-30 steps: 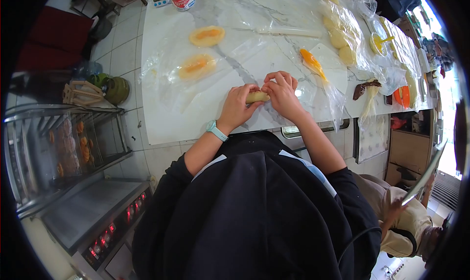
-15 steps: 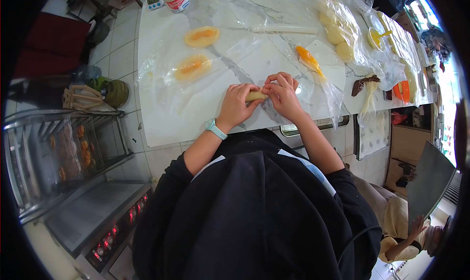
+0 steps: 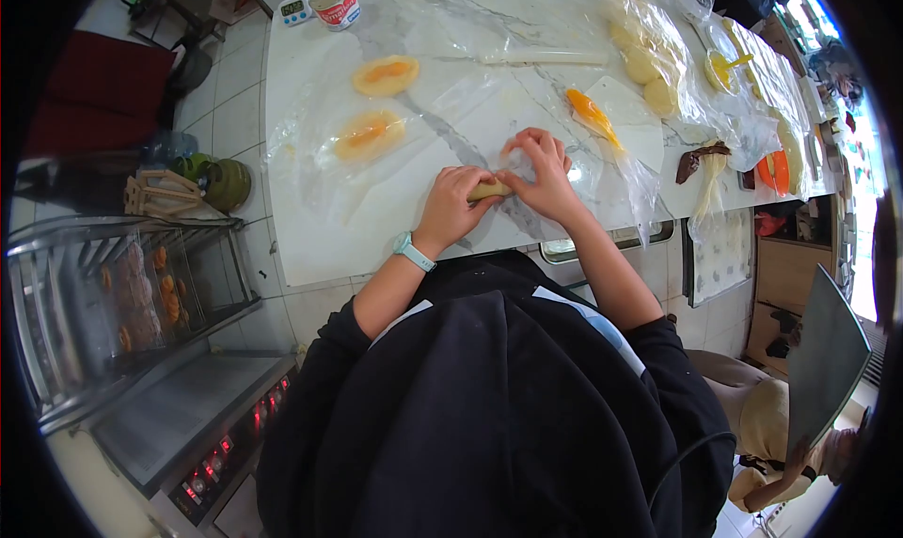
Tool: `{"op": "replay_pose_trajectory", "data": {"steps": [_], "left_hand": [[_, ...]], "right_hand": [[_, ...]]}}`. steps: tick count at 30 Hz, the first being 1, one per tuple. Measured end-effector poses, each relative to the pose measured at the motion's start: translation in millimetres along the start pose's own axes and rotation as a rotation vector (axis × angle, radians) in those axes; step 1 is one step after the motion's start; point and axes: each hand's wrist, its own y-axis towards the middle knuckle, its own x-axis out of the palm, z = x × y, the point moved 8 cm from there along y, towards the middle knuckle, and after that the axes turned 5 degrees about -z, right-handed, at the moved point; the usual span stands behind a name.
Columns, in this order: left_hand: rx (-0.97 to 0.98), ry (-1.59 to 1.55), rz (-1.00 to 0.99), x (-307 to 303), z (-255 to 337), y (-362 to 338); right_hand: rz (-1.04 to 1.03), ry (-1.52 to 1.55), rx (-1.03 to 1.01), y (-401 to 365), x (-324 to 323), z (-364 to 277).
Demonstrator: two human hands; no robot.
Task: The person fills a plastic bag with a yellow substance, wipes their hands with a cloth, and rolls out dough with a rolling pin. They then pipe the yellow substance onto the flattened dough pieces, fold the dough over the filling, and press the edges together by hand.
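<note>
My left hand is wrapped round a short roll of dough just above the marble table, near its front edge. The thumb of my right hand touches the roll's right end, while its fingers are raised and apart, slightly blurred. Farther up on the left lie two flattened dough ovals, each with an orange filling in the middle: one upper oval and one lower oval under clear plastic. A piping bag with orange filling rests beyond my right hand.
Plastic covers several dough balls at the back right. A rolling pin, a can and a timer are on the table. At lower right, a person holds a dark tray. A rack stands left.
The fingers of my right hand have lifted off the dough roll and spread, leaving the thumb at its end. My left hand keeps its hold. The person with the tray has shifted slightly.
</note>
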Motion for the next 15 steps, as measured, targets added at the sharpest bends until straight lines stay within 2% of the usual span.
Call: {"op": "replay_pose_trajectory", "data": {"steps": [2,4,6,7,9,10,12,13,15], "left_hand": [[-0.01,-0.013,0.028,-1,1,1],[0.096,0.047,0.038,0,9,3],[0.093,0.058,0.024,1,7,4],[0.087,0.068,0.011,0,7,5],[0.065,0.09,0.006,-1,8,5],[0.046,0.108,-0.003,-2,10,6],[0.05,0.115,0.027,-6,18,9],[0.057,0.123,0.054,-8,21,10],[0.02,0.084,0.003,-4,19,13]], "right_hand": [[-0.025,-0.011,0.053,7,-1,6],[-0.049,-0.02,0.106,10,0,12],[-0.144,0.006,0.231,10,5,27],[-0.146,0.006,0.227,8,2,29],[-0.166,0.106,0.094,1,-2,23],[-0.169,0.106,0.093,-4,-1,21],[-0.079,-0.033,-0.133,-15,-8,-2],[-0.077,-0.035,-0.129,-16,-7,1],[-0.086,-0.127,-0.248,-17,1,2]]}}
